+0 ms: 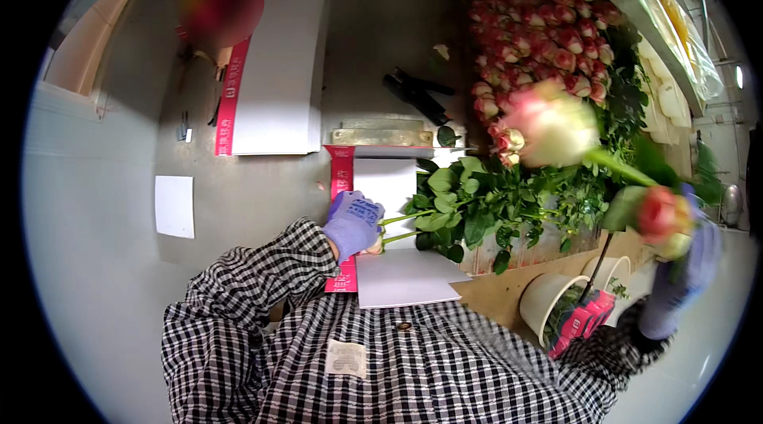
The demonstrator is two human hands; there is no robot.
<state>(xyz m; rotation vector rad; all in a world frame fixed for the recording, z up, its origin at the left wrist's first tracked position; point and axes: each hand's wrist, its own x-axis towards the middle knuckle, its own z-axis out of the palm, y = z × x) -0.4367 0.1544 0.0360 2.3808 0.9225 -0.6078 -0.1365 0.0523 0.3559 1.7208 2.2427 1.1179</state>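
My left hand point(352, 225), in a purple glove, is closed over rose heads at the pink-edged end of a white wrapping sheet point(385, 181). A pale pink rose head point(372, 247) peeks out under the fingers, and green stems run right from it. Part of the sheet, a white flap point(409, 277), lies near my body. Off to the right, my gloved right hand point(690, 265) is raised and closed on roses. One large pink-and-white rose point(556, 126) is blurred close to the camera; a redder rose point(666, 217) sits beside the glove. The right fingers are partly hidden and smeared.
A stack of white sheets with pink edges point(278, 66) lies at the far left. Many pink-and-white roses point(548, 34) are piled at the back right. Black-handled pliers or a stapler point(417, 96) rest on the metal table point(389, 19). White buckets point(548, 301) stand lower right.
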